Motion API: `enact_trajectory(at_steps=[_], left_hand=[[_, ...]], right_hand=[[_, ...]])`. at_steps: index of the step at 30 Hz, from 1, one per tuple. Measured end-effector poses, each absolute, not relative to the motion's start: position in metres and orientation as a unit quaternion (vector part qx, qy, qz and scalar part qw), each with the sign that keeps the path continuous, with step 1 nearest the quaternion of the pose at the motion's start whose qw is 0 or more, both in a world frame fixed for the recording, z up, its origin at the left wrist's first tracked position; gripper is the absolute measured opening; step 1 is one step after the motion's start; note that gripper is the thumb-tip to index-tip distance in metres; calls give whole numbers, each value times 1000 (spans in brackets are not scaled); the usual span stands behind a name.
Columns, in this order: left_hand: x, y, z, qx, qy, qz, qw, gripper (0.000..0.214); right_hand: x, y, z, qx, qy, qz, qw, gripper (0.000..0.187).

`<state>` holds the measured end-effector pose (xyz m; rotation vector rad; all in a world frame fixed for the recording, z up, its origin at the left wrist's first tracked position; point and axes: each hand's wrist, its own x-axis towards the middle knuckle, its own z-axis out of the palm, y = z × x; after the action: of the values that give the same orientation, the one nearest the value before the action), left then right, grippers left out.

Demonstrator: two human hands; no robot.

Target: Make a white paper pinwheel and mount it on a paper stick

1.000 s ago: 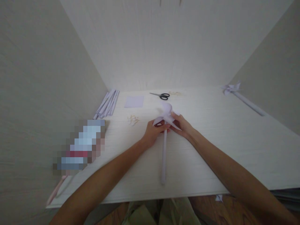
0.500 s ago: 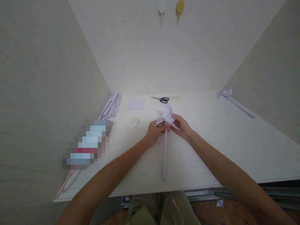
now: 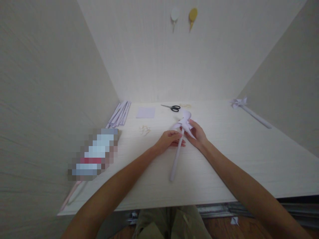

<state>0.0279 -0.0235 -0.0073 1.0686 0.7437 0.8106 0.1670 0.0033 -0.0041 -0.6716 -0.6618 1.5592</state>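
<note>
Between my two hands is a pale paper pinwheel [image 3: 185,123], its curved blades facing up and its rolled-paper stick slanting down toward the table's front edge. My right hand [image 3: 198,132] grips it at the blades, with the thumb on the right side and the other fingers partly hidden behind. Just below the blades, my left hand [image 3: 169,141] closes on the upper part of the stick, thumb in front and fingers passing behind. The stick's lower end is free.
Scissors [image 3: 171,108] and a square of paper [image 3: 146,112] lie toward the back. Thin loose strips [image 3: 145,129] are left of my hands. Rolled paper sticks [image 3: 119,114] and a blurred object [image 3: 96,152] lie left. Another pinwheel [image 3: 254,114] lies right. Two hooks [image 3: 192,15] hang on the wall.
The pinwheel's head has shifted a little right, and its stick now slants, with the lower end raised. My left hand has slipped from the blades down to the stick.
</note>
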Motion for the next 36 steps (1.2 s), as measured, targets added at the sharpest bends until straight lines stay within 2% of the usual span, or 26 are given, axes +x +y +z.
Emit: enact_trajectory(at_steps=[6,12,18,27,32,36], left_hand=[[24,-25,-2,540,326,241,737,25],[24,-24,-4,545,321,241,736,22],[27,-24,-10,492,318,348,732,26],[27,-14,-13,376,372,586,615,26],[25,-12,-10,354,398,627,568,26],[24,-11,-10,353,409,630,557,25]], right_hand=[[173,7,-3,-309,-215,644,666,8],[175,9,-8,-321,-254,630,660,15],[175,6,-5,-292,-267,678,620,21],[164,-7,-6,-293,-426,709,479,24],[160,-9,-11,-324,-520,663,430,29],[158,-9,-16,-342,-574,617,415,26]])
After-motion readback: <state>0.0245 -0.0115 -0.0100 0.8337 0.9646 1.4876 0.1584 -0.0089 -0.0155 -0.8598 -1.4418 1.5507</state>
